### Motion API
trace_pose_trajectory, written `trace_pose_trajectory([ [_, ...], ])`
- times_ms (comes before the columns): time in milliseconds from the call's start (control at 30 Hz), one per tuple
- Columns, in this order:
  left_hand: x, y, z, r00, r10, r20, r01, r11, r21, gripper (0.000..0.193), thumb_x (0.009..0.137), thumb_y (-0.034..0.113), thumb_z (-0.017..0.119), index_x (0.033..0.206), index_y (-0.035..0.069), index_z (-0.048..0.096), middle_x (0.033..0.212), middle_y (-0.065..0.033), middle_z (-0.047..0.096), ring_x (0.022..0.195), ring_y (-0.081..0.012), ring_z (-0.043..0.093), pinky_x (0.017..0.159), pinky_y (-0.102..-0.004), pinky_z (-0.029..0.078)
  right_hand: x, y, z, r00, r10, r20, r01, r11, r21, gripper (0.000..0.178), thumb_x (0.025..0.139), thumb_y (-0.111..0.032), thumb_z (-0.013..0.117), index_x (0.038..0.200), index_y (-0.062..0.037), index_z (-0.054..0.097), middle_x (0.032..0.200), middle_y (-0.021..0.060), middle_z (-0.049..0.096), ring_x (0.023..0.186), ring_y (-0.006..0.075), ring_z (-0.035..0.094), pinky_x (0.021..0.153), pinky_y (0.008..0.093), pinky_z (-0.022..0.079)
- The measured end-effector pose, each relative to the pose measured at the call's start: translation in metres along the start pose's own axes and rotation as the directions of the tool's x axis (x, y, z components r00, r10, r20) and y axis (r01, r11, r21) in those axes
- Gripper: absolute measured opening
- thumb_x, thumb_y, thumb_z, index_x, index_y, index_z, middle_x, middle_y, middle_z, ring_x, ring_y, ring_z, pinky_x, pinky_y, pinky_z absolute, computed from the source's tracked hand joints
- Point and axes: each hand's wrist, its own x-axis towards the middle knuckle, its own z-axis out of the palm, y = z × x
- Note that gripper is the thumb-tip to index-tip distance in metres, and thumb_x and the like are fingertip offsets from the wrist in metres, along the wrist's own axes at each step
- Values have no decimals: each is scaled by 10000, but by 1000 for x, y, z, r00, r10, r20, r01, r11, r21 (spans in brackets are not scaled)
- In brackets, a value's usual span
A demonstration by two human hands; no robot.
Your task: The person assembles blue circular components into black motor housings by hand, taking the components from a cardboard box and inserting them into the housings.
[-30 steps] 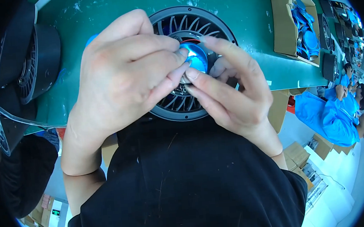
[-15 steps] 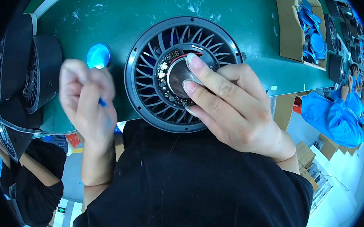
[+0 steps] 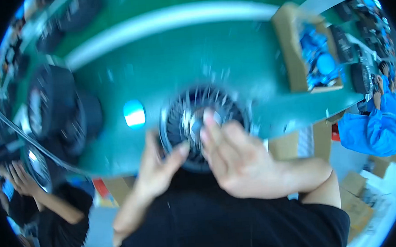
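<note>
A round black finned wheel-like housing (image 3: 224,98) lies on the green table in front of me, smeared by motion. At its centre is a silver disc (image 3: 197,126) with a ring of small electronic parts beside it. My right hand (image 3: 237,164) has its fingertips close together on the disc; its thumb is hidden. At the housing's near left edge, my left hand (image 3: 157,170) has thumb and fingers spread apart, the thumb tip over the rim. No object shows in my left hand. A shiny blue round cap (image 3: 134,114) lies left of the housing.
At the right stands an open cardboard box (image 3: 290,57) holding several blue caps (image 3: 326,63). Large black drums (image 3: 52,101) stand at the left. A co-worker's hand (image 3: 23,181) is at the far left, and a person in a blue top (image 3: 368,134) is at the right.
The view has shifted, so the housing appears lower. My left hand has come from beside the blue cap to the housing's edge and unfolded. The small blue piece at that hand no longer shows.
</note>
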Motion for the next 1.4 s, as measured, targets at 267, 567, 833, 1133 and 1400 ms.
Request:
trace_pose_trajectory([
  [267, 31, 19, -17, 980, -192, 43, 196, 933, -301, 399, 907, 331, 644, 1051, 0, 476, 692, -78, 578, 453, -51, 382, 376, -174, 255, 77, 154, 18, 619, 742, 256, -303, -75, 950, 448, 897, -193, 639, 1275, 18, 524, 1313, 180, 541, 1135, 263, 555, 972, 376, 450],
  [567, 165, 106, -39, 948, -34, -316, -132, 862, -489, 417, 872, 385, 662, 967, -2, 539, 729, -117, 588, 440, -69, 379, 365, -187, 265, 167, 352, 96, 64, 881, 468, 132, -473, 871, 795, 862, -202, 687, 1469, -51, 197, 1495, 183, 317, 1312, 410, 390, 997, 629, 385],
  [833, 286, 98, -84, 934, -25, -356, -168, 850, -500, 438, 911, 404, 632, 1019, -11, 548, 761, -145, 592, 461, -137, 415, 374, -263, 318, 135, 339, 59, 242, 877, 416, -137, -394, 909, 316, 926, -184, 562, 1219, -80, 505, 1204, 130, 508, 1065, 301, 513, 788, 499, 528],
  [1133, 92, 105, -71, 861, 431, -270, 53, 452, 891, 778, 776, 598, 697, 1187, -56, 601, 1082, -246, 668, 998, -332, 659, 846, -405, 499, 1, 174, -5, 598, 574, 560, -386, -406, 828, 276, 960, -183, 543, 1147, 19, 516, 1101, 139, 564, 911, 199, 592, 766, 344, 537],
  [1400, 32, 15, -66, 913, 373, -165, 28, 348, 937, 514, 739, 309, 804, 1060, -27, 584, 938, -232, 664, 866, -339, 666, 738, -421, 503, -41, 57, 24, 676, 523, 520, -555, -103, 826, 616, 951, -185, 595, 1473, -26, 309, 1159, 133, 575, 950, 198, 577, 791, 315, 513],
])
